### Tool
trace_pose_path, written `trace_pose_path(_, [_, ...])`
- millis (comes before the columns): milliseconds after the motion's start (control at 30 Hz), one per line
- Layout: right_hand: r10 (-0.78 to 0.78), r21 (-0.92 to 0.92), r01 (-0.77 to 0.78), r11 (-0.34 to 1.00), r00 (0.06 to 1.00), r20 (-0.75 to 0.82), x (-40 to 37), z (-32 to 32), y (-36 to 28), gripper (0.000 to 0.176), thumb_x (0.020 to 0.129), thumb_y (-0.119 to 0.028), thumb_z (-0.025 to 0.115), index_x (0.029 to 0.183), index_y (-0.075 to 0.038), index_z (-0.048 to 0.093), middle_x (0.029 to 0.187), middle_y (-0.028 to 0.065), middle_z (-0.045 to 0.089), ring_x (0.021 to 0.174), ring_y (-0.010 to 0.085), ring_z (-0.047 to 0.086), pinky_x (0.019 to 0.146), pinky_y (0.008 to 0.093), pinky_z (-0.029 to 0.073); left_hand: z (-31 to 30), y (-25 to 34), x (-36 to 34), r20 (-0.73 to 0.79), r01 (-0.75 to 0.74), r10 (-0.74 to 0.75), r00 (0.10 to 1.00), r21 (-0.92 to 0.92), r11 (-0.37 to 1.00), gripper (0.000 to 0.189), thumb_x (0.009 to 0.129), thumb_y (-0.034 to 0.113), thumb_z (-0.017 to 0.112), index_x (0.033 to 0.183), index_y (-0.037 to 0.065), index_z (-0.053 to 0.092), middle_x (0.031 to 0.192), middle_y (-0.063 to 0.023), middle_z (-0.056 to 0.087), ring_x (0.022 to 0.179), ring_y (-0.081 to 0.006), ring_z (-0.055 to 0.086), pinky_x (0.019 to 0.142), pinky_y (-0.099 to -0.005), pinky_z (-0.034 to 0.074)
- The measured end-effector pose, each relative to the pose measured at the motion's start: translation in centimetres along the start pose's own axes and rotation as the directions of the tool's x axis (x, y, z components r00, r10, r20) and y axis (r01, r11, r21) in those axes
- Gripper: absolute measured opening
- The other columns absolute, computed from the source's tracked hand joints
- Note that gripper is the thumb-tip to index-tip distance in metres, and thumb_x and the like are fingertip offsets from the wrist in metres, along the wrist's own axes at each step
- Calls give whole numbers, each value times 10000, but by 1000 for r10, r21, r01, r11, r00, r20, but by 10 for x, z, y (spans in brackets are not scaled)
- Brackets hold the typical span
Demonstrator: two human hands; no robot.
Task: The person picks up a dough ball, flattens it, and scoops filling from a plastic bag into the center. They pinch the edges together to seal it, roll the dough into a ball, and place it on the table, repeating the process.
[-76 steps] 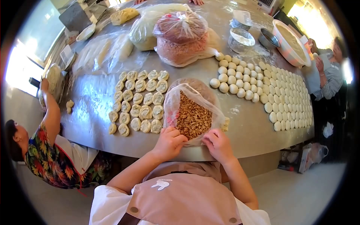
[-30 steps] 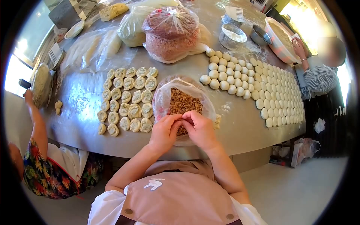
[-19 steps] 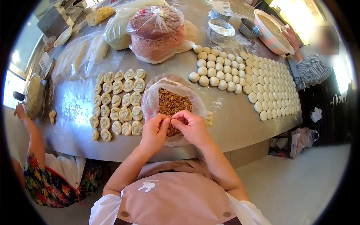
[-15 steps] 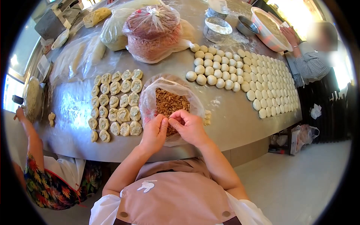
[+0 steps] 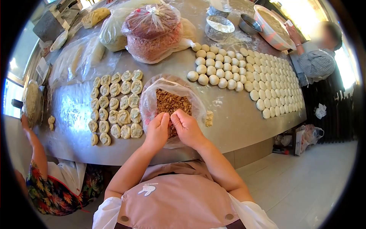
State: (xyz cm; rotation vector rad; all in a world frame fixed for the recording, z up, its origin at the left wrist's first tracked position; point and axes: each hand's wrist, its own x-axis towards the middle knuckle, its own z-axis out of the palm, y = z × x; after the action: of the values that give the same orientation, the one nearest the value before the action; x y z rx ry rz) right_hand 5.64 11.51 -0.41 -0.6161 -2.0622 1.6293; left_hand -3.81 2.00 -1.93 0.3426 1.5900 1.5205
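Clear plastic bag of brown chopped filling (image 5: 173,104) lies under the left hand (image 5: 157,131) and right hand (image 5: 186,128). They were apart at its rim before and now meet, fingers curled shut, pinching something hidden, at the steel tabletop's (image 5: 236,118) near edge.

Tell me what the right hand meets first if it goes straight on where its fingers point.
Probably the brown crumbly filling inside the open plastic bag, directly ahead of the right hand; depth is hard to judge.
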Motion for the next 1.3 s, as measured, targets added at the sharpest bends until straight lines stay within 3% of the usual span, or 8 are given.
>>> trace_pose_path(133, [-69, -88, 69, 994, 998, 6, 0, 0, 7, 172, 987, -148, 521, 881, -14, 539, 760, 110, 582, 674, 220, 545, 631, 324, 460, 2, 14, -4, 77, 253, -241, 967, -266, 930, 288, 1029, 301, 420, 787, 146, 445, 600, 50, 375, 416, -60, 283, 384, -232, 210])
trace_pose_path(400, [-77, -101, 76, 992, 997, -4, 5, 3, 4, 156, 992, -150, 519, 889, -34, 538, 794, 77, 584, 715, 176, 545, 657, 299, 456, 1, 24, -6, 74, 308, -304, 950, -388, 868, 304, 1018, 334, 432, 804, 119, 456, 617, 40, 359, 428, -63, 278, 390, -234, 206])
trace_pose_path(500, [-19, -120, 10, 993, 997, -71, 3, 2, 5, 129, 987, -156, 531, 932, -41, 548, 789, 77, 595, 710, 166, 549, 659, 298, 464, -8, 21, -1, 115, 276, -253, 961, -296, 914, 300, 1021, 322, 426, 844, 89, 492, 641, 15, 420, 490, -100, 392, 430, -265, 310])
trace_pose_path(600, [116, -104, -127, 986, 987, -109, 4, -3, 1, 115, 961, -147, 562, 963, -32, 564, 793, 143, 623, 739, 260, 616, 679, 342, 492, -4, 8, 1, -30, -152, 168, 985, 290, 945, 178, 984, 186, 487, 989, 23, 557, 802, -90, 584, 749, -219, 558, 708, -336, 455])
trace_pose_path(767, [-198, -387, 157, 909, 978, -70, 2, -4, -4, 97, 930, -110, 576, 951, -16, 559, 852, 183, 624, 787, 369, 610, 686, 403, 494, 4, 9, -1, 24, -449, 509, 860, 509, 735, 131, 962, 126, 503, 1015, 26, 568, 941, -191, 613, 875, -366, 584, 780, -420, 465])
trace_pose_path(1133, [-27, -211, 20, 977, 999, -28, -3, -5, -6, 227, 980, -215, 522, 869, -18, 547, 784, 183, 598, 715, 368, 578, 630, 412, 459, 5, 10, -7, 48, -498, 605, 795, 620, 606, 153, 979, 154, 498, 900, 29, 539, 814, -189, 569, 719, -402, 544, 645, -445, 444])
trace_pose_path(1233, [-23, -228, 3, 974, 996, -85, -3, -3, -8, 245, 975, -203, 528, 810, -23, 553, 728, 174, 590, 654, 365, 571, 594, 409, 455, 6, 15, -11, 53, -344, 356, 933, 426, 837, 205, 1001, 175, 476, 880, 19, 529, 751, -177, 533, 656, -330, 508, 625, -405, 432])
trace_pose_path(1300, [-61, -240, 37, 970, 994, -93, -4, -3, -6, 257, 975, -198, 528, 789, -20, 550, 710, 174, 586, 634, 363, 568, 577, 404, 451, 4, 4, -6, 74, -356, 352, 933, 338, 871, 238, 1013, 185, 458, 857, 20, 528, 714, -133, 522, 629, -254, 472, 598, -357, 411])
